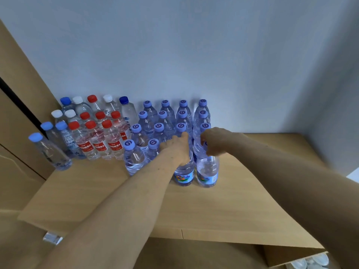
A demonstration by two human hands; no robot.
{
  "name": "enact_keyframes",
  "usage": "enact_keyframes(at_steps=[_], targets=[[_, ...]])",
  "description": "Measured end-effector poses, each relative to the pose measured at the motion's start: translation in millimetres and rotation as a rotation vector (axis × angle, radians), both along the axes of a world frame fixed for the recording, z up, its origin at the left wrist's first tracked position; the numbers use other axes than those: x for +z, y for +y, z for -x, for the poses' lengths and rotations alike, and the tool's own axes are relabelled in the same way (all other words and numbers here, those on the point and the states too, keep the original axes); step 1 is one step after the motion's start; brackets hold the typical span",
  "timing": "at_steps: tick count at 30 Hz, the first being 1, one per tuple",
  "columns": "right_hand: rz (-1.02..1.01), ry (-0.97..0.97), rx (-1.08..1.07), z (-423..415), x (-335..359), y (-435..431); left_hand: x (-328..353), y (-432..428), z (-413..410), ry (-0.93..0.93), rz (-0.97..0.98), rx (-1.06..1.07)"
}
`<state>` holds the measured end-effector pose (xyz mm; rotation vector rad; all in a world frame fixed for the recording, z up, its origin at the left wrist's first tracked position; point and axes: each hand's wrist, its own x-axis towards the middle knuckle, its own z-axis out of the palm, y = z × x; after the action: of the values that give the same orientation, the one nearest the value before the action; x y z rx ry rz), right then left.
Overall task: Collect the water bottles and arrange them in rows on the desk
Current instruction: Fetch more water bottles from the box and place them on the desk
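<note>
Several purple-capped water bottles stand in rows against the wall on the wooden desk. My left hand grips the top of a front-row bottle with a colourful label. My right hand grips the neck of the bottle beside it. Both bottles stand upright on the desk, their caps hidden by my hands. To the left stand red-capped bottles and several blue- and white-capped ones.
A lone blue-capped bottle stands at the desk's far left near a brown cabinet. The white wall runs behind the rows. An open cardboard box with more bottles sits below the desk's front right edge.
</note>
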<state>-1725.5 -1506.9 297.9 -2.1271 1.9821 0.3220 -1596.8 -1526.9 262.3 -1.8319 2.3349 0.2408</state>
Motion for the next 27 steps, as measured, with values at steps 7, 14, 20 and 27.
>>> enact_keyframes(at_steps=[7,14,20,27], targets=[[-0.030,-0.022,-0.064,6.3,-1.0,-1.3,0.7,-1.1,1.3,-0.035,-0.011,-0.004],[-0.018,0.010,0.052,-1.2,3.1,-1.2,0.5,0.5,-0.4,-0.040,0.006,-0.014],[0.060,0.013,0.065,0.5,-0.9,4.5,-1.5,1.2,1.5,-0.057,0.024,-0.005],[0.084,0.034,0.055,-1.6,-4.4,4.9,-2.9,-0.6,-0.6,-0.069,0.019,0.032]])
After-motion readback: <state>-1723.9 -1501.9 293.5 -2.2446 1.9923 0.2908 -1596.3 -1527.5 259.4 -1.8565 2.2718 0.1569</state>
